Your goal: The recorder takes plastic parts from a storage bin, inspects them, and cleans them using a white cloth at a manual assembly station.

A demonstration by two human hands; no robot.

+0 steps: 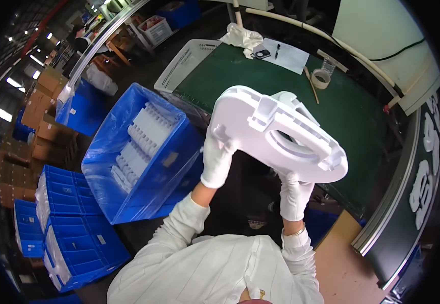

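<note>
A large white plastic housing (240,109) is held up in front of me, tilted, with an oval opening and raised ribs along its top side. My left hand (217,157), in a white glove, grips its left end; the thumb shows on the near face and the other fingers are hidden behind. Gloved too, my right hand (295,195) holds the lower edge toward the right end, its fingers mostly out of sight beneath. Beyond the part lies a green tabletop (204,76).
A blue bin (174,154) lined with clear film holds stacked white parts (151,129) on the left. Tape roll (321,79), paper sheet (293,55) and crumpled cloth (241,36) lie on the table. A conveyor (407,202) carrying white pieces runs along the right.
</note>
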